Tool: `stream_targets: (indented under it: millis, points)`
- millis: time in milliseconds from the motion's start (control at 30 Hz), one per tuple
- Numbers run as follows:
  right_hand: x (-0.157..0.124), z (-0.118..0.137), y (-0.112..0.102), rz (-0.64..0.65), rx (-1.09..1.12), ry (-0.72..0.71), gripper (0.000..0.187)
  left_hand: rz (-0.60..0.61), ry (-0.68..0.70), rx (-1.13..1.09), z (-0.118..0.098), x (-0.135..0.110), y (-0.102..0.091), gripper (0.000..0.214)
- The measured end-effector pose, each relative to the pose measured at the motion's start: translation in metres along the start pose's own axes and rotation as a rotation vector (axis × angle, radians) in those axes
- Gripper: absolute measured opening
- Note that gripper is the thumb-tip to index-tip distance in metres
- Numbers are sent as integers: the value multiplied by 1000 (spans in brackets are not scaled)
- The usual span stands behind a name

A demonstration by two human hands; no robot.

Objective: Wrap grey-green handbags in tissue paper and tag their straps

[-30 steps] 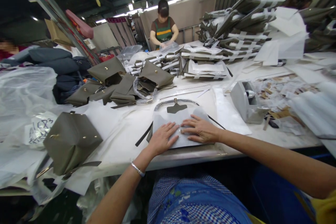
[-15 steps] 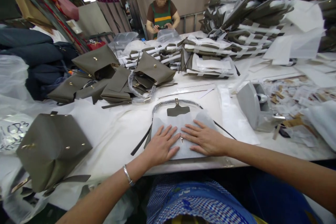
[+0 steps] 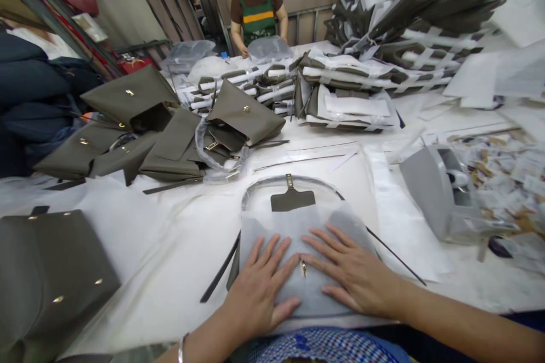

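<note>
- Your left hand lies flat with its fingers spread apart, palm down, and it is not gripping anything.
- Your right hand lies flat too, fingers spread and holding nothing tight.
- Your two pointer fingertips are very close, but I cannot tell if they touch.
- Both hands rest on a thin white sheet, which lies over the front of a bag.
- The bag is right in front of you, flat on the white table, near your edge.
- A little gold catch shows on the sheet, between your hands.
- Past the sheet's top edge you can see a dark tab with a gold clip.
- A handle in clear plastic curves around that tab.
- One dark strap sticks out on the left, and a thin strap sticks out on the right.
- To your left stands a green-brown bag, partly cut off from view.
- Farther away, a heap of loose bags sits on the left, and a stack of wrapped bags lies ahead.
- On your right are white sheets, then a grey tape holder.
- Across the table, a person wears a green apron.
</note>
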State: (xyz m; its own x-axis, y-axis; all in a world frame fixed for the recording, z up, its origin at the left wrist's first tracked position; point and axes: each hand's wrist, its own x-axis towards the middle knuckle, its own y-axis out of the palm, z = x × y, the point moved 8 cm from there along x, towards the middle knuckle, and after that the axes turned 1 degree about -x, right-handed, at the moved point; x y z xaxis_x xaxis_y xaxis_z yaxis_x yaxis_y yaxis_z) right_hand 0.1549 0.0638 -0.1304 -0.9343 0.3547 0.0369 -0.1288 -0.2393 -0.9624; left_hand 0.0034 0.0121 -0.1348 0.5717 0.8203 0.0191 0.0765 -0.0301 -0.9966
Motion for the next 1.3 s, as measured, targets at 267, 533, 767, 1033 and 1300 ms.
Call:
stream_targets:
  millis: [267,533,767,1033,1300]
  points:
    - [2,-12,4,-118,-130,-65,72,-227,133,243,9,3,11,56]
    - [16,-43,-8,-226,-249,115,42,-205,68,127,39,17,0,49]
    - [42,-62,-20,-215,-149,265,32,-197,-175,6,67,51,-22,41]
    - [47,-68,-33,-32,79,299,9,-185,-173,-191,74,49,-36,27]
    - [54,-74,-17,43,-31,242,17,-129,-223,-193,77,47,-24,31]
